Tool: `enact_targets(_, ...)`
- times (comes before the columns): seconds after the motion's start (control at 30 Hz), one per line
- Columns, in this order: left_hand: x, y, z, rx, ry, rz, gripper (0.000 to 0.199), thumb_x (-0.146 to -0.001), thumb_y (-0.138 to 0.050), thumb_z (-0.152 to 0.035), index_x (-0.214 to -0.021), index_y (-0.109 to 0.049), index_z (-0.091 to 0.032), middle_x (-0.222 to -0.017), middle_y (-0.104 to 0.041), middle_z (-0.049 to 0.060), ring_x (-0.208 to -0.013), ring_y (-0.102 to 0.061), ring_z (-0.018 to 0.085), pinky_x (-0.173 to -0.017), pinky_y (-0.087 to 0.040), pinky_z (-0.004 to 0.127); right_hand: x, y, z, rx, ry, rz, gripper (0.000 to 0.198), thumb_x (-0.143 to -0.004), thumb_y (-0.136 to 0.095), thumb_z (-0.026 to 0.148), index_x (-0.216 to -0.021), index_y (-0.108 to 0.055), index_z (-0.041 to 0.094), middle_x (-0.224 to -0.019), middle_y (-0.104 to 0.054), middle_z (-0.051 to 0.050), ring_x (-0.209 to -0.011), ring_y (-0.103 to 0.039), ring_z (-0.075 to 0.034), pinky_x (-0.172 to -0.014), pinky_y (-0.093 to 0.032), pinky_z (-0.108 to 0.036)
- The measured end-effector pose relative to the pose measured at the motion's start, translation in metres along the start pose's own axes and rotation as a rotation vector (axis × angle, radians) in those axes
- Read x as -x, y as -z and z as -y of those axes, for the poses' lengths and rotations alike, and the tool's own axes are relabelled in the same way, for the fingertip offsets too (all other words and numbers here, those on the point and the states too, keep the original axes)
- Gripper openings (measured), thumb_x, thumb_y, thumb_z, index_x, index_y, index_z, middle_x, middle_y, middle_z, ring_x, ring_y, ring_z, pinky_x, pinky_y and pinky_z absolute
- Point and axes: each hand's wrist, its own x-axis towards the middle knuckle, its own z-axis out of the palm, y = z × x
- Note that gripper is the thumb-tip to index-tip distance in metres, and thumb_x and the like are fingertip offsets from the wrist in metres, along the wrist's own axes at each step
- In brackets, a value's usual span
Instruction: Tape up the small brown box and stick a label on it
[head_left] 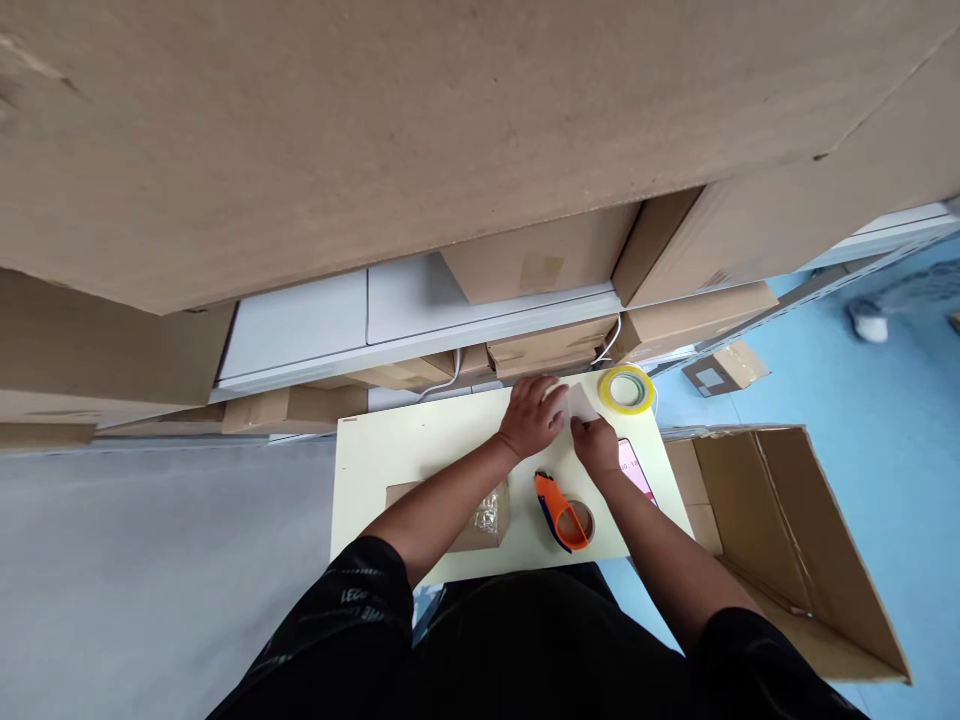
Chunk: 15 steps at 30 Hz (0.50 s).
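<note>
My right hand (pixel 598 447) pinches the lower edge of a small pale slip, perhaps paper or a label (pixel 581 403), near the far edge of a cream tabletop (pixel 382 450). My left hand (pixel 531 415) is just left of the slip, its fingers curved and its thumb apart from them; whether the fingertips touch the slip I cannot tell. Below my hands lies an orange and blue tape dispenser (pixel 556 508) beside a roll of tape (pixel 587 515). Under my left forearm is a small cardboard box (pixel 472 537) with shiny clear plastic or tape on it, partly hidden.
A yellow-edged tape roll (pixel 604 390) lies at the table's far right corner. A phone (pixel 636 472) with a lit screen is beside my right wrist. An open carton (pixel 780 510) stands right of the table. Boxes fill the white shelving (pixel 420 350) ahead; a large carton (pixel 450 120) overhangs.
</note>
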Motion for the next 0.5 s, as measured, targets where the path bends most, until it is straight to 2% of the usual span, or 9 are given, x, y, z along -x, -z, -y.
enact_targets(0.07, -0.004, -0.004, 0.003, -0.023, 0.072, 0.068, 0.038, -0.102, -0.048, -0.025, -0.136, -0.066, -0.02, -0.139, -0.061, 0.016, -0.134, -0.05, 0.033, -0.116, -0.039, 0.053, -0.003, 0.002, -0.008, -0.122, -0.128, 0.011, 0.032, -0.092, -0.06, 0.044, -0.081, -0.074, 0.018, -0.079, -0.076, -0.014, -0.078, -0.073, -0.027, -0.069, -0.05, -0.032)
enact_targets(0.13, -0.009, -0.013, 0.007, -0.059, 0.052, 0.232, 0.032, -0.099, -0.05, -0.021, -0.124, -0.071, -0.019, -0.127, -0.066, 0.015, -0.124, -0.055, 0.032, -0.108, -0.046, 0.048, -0.004, 0.004, -0.015, -0.282, -0.236, 0.054, 0.036, -0.089, -0.062, 0.05, -0.073, -0.072, 0.019, -0.075, -0.077, -0.012, -0.074, -0.074, -0.026, -0.067, -0.052, -0.031)
enact_targets(0.17, -0.011, -0.019, 0.008, -0.076, 0.033, 0.315, 0.032, -0.098, -0.051, -0.02, -0.124, -0.071, -0.019, -0.125, -0.066, 0.015, -0.122, -0.056, 0.032, -0.105, -0.048, 0.047, -0.003, 0.005, -0.018, -0.353, -0.283, 0.068, 0.038, -0.088, -0.063, 0.052, -0.072, -0.072, 0.019, -0.075, -0.077, -0.012, -0.071, -0.073, -0.025, -0.065, -0.053, -0.031)
enact_targets(0.23, -0.014, -0.032, 0.011, -0.094, 0.024, 0.429, 0.041, -0.096, -0.053, -0.02, -0.134, -0.067, -0.019, -0.131, -0.065, 0.015, -0.124, -0.056, 0.033, -0.1, -0.05, 0.046, -0.002, 0.01, -0.022, -0.441, -0.344, 0.055, 0.041, -0.085, -0.065, 0.058, -0.072, -0.071, 0.019, -0.073, -0.077, -0.01, -0.068, -0.072, -0.024, -0.063, -0.054, -0.031)
enact_targets(0.37, -0.018, -0.052, 0.013, -0.082, 0.032, 0.469, 0.062, -0.096, -0.051, -0.021, -0.158, -0.049, -0.021, -0.145, -0.06, 0.016, -0.127, -0.055, 0.033, -0.101, -0.048, 0.046, -0.001, 0.027, -0.024, -0.53, -0.34, -0.071, 0.039, -0.084, -0.067, 0.059, -0.084, -0.071, 0.02, -0.07, -0.073, -0.004, -0.063, -0.067, -0.021, -0.058, -0.052, -0.029)
enact_targets(0.5, -0.024, -0.058, 0.015, -0.08, 0.03, 0.462, 0.073, -0.093, -0.054, -0.02, -0.164, -0.039, -0.025, -0.148, -0.058, 0.014, -0.128, -0.055, 0.032, -0.106, -0.045, 0.045, -0.008, 0.042, -0.026, -0.539, -0.306, -0.128, 0.038, -0.087, -0.064, 0.06, -0.08, -0.066, 0.022, -0.07, -0.068, -0.001, -0.059, -0.059, -0.018, -0.056, -0.05, -0.028)
